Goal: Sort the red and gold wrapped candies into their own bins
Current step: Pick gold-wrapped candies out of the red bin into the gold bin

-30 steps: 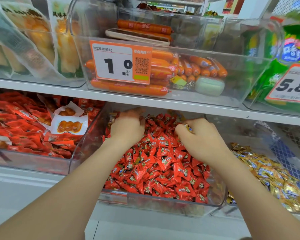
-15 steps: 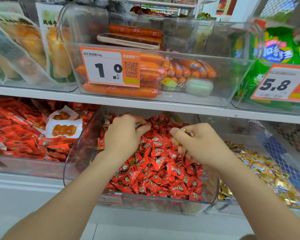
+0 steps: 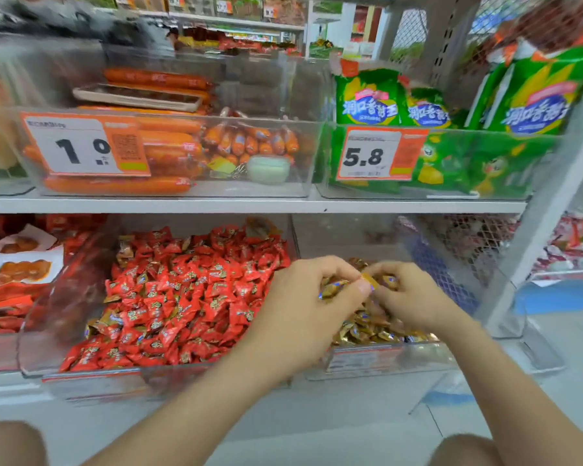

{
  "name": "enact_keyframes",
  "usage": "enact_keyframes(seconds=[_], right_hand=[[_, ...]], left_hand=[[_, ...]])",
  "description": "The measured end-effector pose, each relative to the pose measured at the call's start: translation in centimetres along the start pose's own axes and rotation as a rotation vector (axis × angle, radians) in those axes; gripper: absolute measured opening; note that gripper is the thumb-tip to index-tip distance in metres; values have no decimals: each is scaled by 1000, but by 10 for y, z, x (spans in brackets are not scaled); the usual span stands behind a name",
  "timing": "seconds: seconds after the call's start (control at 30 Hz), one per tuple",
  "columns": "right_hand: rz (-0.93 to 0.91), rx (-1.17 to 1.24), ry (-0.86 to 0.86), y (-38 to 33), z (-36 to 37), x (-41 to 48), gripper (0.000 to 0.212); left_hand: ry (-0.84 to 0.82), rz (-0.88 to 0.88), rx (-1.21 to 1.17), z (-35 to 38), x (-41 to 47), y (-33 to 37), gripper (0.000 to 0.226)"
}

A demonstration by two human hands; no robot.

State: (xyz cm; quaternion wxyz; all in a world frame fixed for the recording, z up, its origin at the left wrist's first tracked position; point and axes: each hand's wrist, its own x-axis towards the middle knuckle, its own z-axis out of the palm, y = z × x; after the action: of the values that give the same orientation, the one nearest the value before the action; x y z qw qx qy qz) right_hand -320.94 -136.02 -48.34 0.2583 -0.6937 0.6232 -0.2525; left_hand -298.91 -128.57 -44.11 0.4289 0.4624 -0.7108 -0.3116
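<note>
Pinched in the curled fingers of the left hand (image 3: 303, 311) were a few gold candies (image 3: 330, 286), and more were pinched in the curled fingers of the right hand (image 3: 418, 297). Both hands were held close together, just over the gold bin (image 3: 418, 358), where a pile of the same candies was kept. Red candies (image 3: 189, 297) were piled in the red bin (image 3: 48, 331), just beside it on the left. Some stray gold candies (image 3: 126, 247) could be seen among the red ones, at the back corner and near the front left, so the sorting was judged not yet done.

The candies were judged to be small and very light. Shiny, crinkly wrappers were seen on them, so they were likely to be slippery and could be lost from a loose pinch. Each one was thought best taken at its fat middle with the fingertips, only a few at a time. How hard the sweets inside were could not be told.

On the shelf above, a price tag (image 3: 81, 146) marked "1.0", with a square code, was stuck on the box of orange sausages (image 3: 169, 126). A second tag (image 3: 374, 156) marked "5.8" was stuck below the green bags (image 3: 367, 102), on which the blue words 润口香甜王 were printed. The small writing on the tags and wrappers was too blurred to be read.
</note>
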Motion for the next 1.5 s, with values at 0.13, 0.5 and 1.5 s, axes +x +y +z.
enact_keyframes(seconds=[0.13,0.5,1.5], right_hand=[[-244,-212,-28,28,-18,-18,40],[11,-35,172,48,-32,-26,17],[-369,-546,-476,-220,200,105,80]], left_hand=[[28,-8,255,65,36,-8,13],[-514,-171,805,115,77,-42,57],[355,-915,454,-163,60,-204,70]])
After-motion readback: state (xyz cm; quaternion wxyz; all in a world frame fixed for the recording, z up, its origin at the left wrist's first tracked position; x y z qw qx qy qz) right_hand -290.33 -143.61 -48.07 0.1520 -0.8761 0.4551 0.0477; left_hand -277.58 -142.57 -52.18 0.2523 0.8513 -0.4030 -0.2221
